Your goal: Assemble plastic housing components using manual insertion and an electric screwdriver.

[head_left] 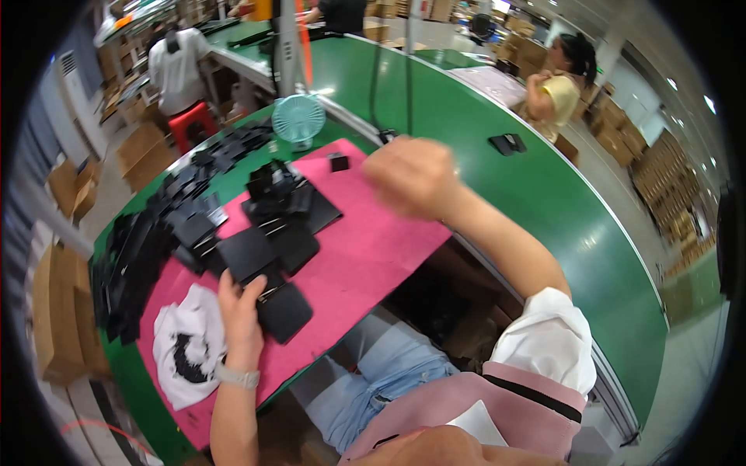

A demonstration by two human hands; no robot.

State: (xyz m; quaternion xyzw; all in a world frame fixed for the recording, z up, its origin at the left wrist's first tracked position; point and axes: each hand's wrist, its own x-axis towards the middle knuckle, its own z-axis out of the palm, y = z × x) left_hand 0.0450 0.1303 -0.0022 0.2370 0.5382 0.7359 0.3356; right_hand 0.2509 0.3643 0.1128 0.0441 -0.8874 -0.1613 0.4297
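Note:
My left hand (242,314) is at the near left of a pink mat (373,256), its thumb and fingers at the lower edge of a flat black square case (247,252) that looks like a wallet. Just right of the thumb lies another black case (285,312) with rounded corners and a thin metal strip along one edge. Beyond them is a stack of similar black cases (295,247). My right hand (412,177) is raised over the far right of the mat, its fingers curled but smeared by motion. Whether it holds anything is hidden.
Heaped black pieces (128,264) line the table's left side. A white cloth with a black print (186,349) lies beside my left wrist. A small teal fan (298,120) and a small black block (339,161) are at the back. Another person (561,89) is across the green table (528,217).

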